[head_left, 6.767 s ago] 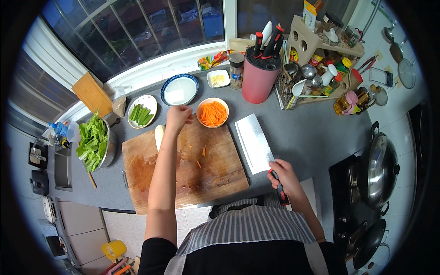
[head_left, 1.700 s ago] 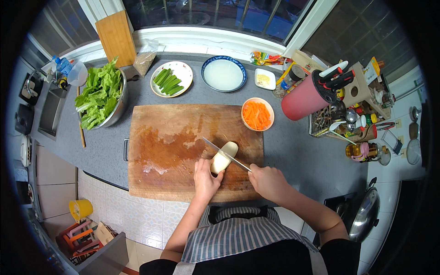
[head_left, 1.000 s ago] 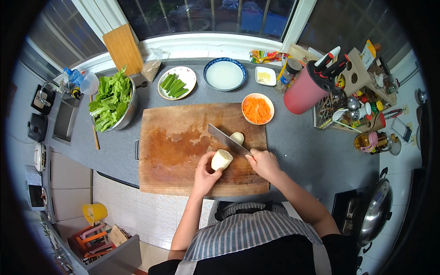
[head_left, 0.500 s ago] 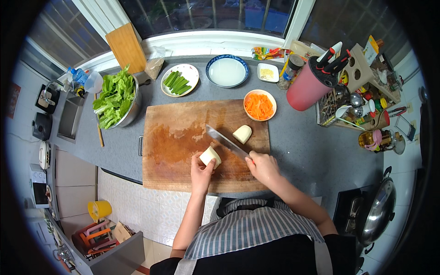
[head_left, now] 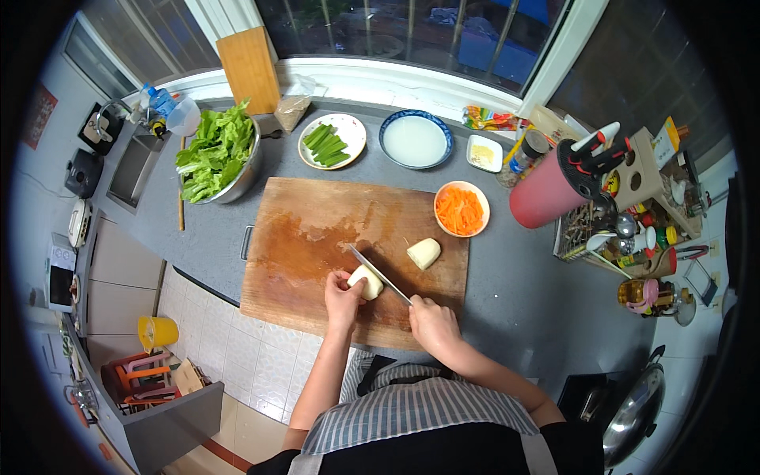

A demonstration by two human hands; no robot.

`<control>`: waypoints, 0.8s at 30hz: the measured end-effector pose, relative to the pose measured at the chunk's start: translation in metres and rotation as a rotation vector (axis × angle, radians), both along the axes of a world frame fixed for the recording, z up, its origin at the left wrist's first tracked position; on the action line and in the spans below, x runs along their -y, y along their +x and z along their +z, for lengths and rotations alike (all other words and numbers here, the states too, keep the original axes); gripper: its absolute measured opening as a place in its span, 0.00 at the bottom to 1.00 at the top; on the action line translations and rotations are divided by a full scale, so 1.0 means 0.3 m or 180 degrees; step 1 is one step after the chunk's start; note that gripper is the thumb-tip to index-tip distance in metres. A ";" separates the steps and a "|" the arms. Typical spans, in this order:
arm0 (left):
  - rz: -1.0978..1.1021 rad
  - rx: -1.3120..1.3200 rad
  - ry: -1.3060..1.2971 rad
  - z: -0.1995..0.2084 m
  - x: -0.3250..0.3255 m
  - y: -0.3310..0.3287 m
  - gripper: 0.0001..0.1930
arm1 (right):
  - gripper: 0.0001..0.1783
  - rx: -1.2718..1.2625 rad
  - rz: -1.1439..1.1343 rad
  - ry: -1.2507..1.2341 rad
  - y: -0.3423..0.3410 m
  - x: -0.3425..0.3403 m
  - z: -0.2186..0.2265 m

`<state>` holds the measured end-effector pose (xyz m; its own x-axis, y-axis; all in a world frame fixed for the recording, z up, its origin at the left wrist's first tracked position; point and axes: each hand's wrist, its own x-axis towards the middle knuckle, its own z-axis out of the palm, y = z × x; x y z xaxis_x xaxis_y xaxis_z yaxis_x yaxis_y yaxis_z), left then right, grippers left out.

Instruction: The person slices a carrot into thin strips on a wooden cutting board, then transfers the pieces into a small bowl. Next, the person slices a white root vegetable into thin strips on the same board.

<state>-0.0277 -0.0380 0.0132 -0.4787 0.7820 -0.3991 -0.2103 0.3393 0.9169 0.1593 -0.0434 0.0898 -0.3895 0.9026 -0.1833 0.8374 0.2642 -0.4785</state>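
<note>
My left hand point(head_left: 343, 303) grips a pale, peeled vegetable piece point(head_left: 365, 283) on the wooden cutting board point(head_left: 305, 269), fingers curled round its left side. The piece's exact kind does not show. My right hand point(head_left: 435, 325) is closed round the handle of a kitchen knife point(head_left: 382, 275). The blade slants up to the left along the right side of the held piece; whether it touches I cannot tell. A second pale vegetable piece point(head_left: 424, 253) lies loose on the board, right of the blade. Most of the knife's handle is hidden in my fist.
Behind the board stand a bowl of shredded carrot point(head_left: 461, 210), a blue-rimmed dish point(head_left: 416, 139), a plate of green stalks point(head_left: 350, 131) and a metal bowl of lettuce point(head_left: 212, 155). A red knife block point(head_left: 546, 190) and utensil rack are right. Below left, a drawer point(head_left: 170, 423) juts out.
The knife has come left and down, its blade now close beside the held piece. The left hand keeps its grip. The whole view has tilted and shifted slightly.
</note>
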 end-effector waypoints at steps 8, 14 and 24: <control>-0.0219 0.0320 0.0198 0.002 -0.036 -0.031 0.14 | 0.11 0.0108 -0.0330 0.0142 -0.055 0.032 0.031; -0.0447 0.0083 0.0302 -0.006 -0.063 -0.037 0.15 | 0.13 0.0173 -0.0556 0.0446 -0.083 0.059 0.080; -0.0155 0.0183 0.0468 -0.036 -0.054 -0.037 0.15 | 0.13 0.0279 -0.0268 0.0431 -0.073 0.054 0.122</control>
